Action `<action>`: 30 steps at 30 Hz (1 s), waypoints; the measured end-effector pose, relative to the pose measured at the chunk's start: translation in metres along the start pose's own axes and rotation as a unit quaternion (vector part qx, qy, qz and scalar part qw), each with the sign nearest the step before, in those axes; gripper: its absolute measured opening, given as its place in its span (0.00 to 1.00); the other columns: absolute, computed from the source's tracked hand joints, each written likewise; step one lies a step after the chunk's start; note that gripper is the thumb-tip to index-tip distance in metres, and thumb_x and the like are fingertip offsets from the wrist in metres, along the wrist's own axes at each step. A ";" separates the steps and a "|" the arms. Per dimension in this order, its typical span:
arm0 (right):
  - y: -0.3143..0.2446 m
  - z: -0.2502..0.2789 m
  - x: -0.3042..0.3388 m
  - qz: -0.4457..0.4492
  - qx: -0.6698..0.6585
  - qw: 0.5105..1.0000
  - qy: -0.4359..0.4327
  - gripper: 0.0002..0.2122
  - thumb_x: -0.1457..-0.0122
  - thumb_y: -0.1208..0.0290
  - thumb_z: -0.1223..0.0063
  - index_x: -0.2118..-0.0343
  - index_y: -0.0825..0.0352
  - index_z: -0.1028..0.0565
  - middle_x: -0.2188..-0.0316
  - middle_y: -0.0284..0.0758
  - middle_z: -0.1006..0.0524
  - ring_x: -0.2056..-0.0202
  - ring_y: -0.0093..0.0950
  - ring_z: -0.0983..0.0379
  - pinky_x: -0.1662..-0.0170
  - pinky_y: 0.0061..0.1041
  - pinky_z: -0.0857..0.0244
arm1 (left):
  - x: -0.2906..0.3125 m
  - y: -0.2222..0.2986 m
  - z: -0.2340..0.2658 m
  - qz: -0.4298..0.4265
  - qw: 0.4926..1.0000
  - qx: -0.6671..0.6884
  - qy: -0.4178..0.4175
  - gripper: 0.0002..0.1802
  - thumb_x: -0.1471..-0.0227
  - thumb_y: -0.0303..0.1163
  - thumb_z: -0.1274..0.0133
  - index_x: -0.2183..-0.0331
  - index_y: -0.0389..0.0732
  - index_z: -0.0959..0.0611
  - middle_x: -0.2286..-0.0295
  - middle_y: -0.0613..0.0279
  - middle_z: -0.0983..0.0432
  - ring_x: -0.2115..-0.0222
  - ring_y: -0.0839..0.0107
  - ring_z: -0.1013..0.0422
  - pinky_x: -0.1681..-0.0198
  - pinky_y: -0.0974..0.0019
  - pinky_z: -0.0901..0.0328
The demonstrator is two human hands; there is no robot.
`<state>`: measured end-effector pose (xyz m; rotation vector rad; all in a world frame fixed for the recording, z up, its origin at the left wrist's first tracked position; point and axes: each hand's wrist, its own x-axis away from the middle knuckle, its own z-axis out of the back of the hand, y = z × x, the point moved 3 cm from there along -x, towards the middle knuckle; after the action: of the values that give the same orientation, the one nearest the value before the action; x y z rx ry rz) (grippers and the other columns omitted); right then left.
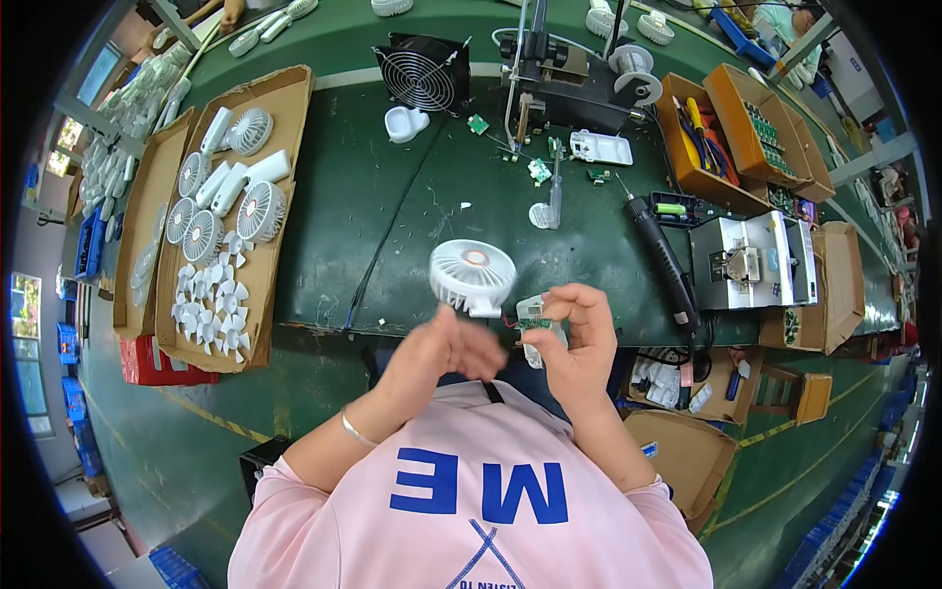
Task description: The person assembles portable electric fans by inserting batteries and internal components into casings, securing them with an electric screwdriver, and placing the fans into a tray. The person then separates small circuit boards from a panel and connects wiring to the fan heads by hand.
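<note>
White fan (473, 273) is caged; board (535, 323) exposed, casing (531, 308) seemingly unclosed. Right hand (581, 342) pinches the casing; left hand (444, 349) is blurred, fingers extended, hold unclear.

The fan head (473, 273) looks like smooth white plastic with a soft sheen, while the casing (531, 306) near it is clear, glossy plastic around a green circuit board (536, 324) dotted with shiny spots. The tabletop (329, 211) has a smooth, dark green, slightly glossy and scuffed surface, and the trays (292, 110) are matt brown cardboard, holding smooth white plastic blades (211, 306). The bracelet (354, 429) is shiny, silvery metal, and the shirt (456, 422) soft, matt cloth.
</note>
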<state>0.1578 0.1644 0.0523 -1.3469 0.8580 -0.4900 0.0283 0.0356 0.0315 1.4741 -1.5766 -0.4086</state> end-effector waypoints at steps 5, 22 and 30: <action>-0.018 -0.006 -0.002 -0.024 -0.047 0.992 -0.117 0.17 0.44 0.77 0.48 0.52 0.71 0.37 0.67 0.35 0.27 0.65 0.20 0.31 0.59 0.18 0.38 | 0.020 0.043 -0.031 -0.506 0.684 -0.497 0.169 0.14 0.65 0.26 0.35 0.73 0.40 0.22 0.76 0.61 0.27 0.75 0.64 0.31 0.72 0.66 0.36; -0.068 -0.010 -0.029 0.252 0.303 0.919 -0.030 0.05 0.56 0.77 0.40 0.76 0.65 0.25 0.83 0.32 0.32 0.77 0.32 0.33 0.58 0.37 0.37 | 0.008 0.070 -0.055 -0.421 0.768 -0.433 0.215 0.03 0.55 0.19 0.44 0.72 0.35 0.20 0.72 0.56 0.23 0.77 0.69 0.27 0.76 0.71 0.32; -0.080 -0.012 -0.016 0.242 0.229 0.940 -0.068 0.04 0.55 0.78 0.41 0.75 0.67 0.26 0.83 0.34 0.32 0.82 0.32 0.35 0.75 0.28 0.40 | 0.025 0.068 -0.058 -0.389 0.835 -0.331 0.202 0.02 0.54 0.18 0.46 0.73 0.33 0.21 0.72 0.55 0.23 0.80 0.78 0.29 0.80 0.78 0.35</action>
<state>0.1518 0.1537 0.1337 -0.6988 0.8596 -0.1870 0.0355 0.0477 0.1234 1.4368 -0.3522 -0.9256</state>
